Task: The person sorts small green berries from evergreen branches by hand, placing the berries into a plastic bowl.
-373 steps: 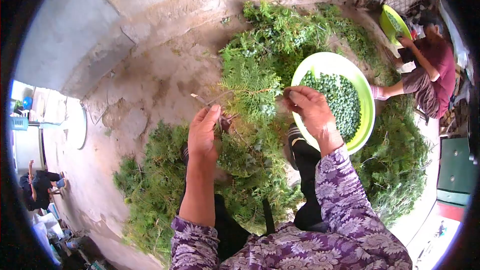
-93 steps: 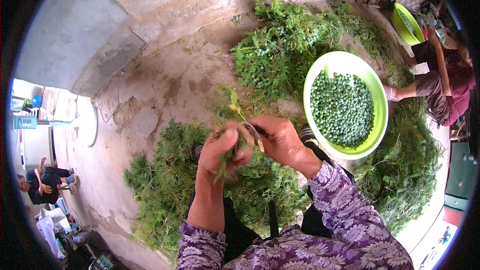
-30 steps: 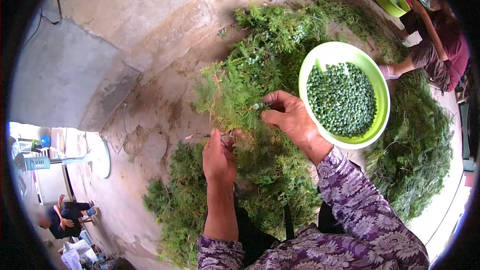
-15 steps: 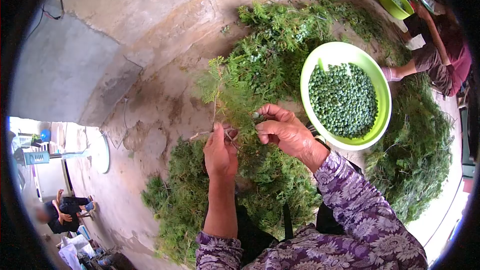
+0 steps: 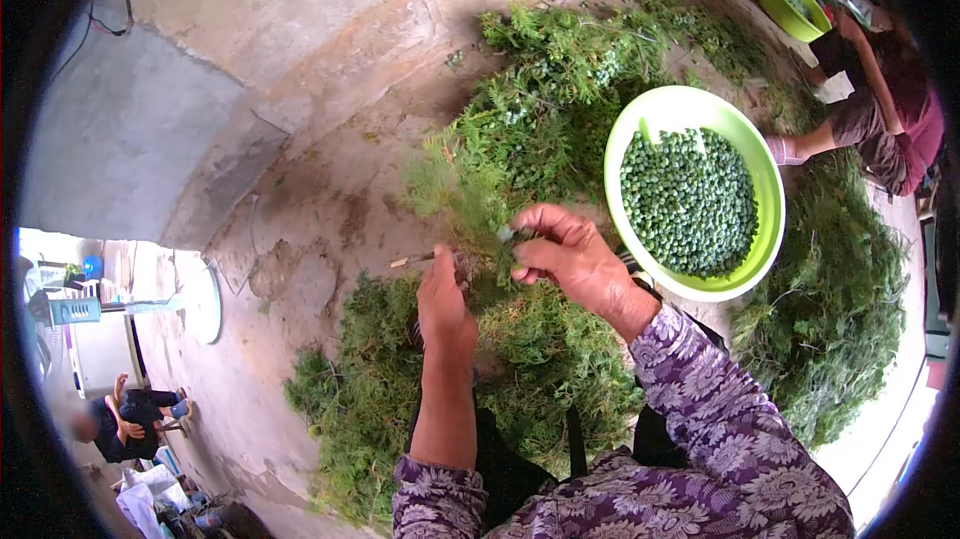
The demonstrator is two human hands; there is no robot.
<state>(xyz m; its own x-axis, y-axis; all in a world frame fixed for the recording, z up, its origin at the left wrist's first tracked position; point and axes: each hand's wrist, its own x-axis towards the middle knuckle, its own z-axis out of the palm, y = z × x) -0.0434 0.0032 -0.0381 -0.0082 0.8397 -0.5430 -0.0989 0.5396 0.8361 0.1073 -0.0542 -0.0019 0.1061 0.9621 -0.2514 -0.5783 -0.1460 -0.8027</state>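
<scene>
A leafy green sprig [image 5: 455, 189], partly blurred, is held by its woody stem in my left hand [image 5: 445, 304], whose fingers are closed round it. Just to the right, my right hand [image 5: 565, 254] pinches a small green berry [image 5: 507, 234] between thumb and forefinger, beside the sprig's leaves. A light green basin [image 5: 617, 189] full of round green berries [image 5: 690, 201] stands right of my right hand. Cut green branches [image 5: 550, 109] lie on the floor beyond my hands, and more leafy cuttings [image 5: 380, 389] are heaped below them.
Another heap of cuttings [image 5: 830, 309] lies at the right. A person [image 5: 900, 129] sits at the upper right near a second green basin [image 5: 790, 4]. At the lower left are another seated person [image 5: 130, 424] and a fan [image 5: 200, 304].
The sprig in my left hand has turned, and its stem end now points left and slightly up. My right fingers have shifted slightly at the leaves.
</scene>
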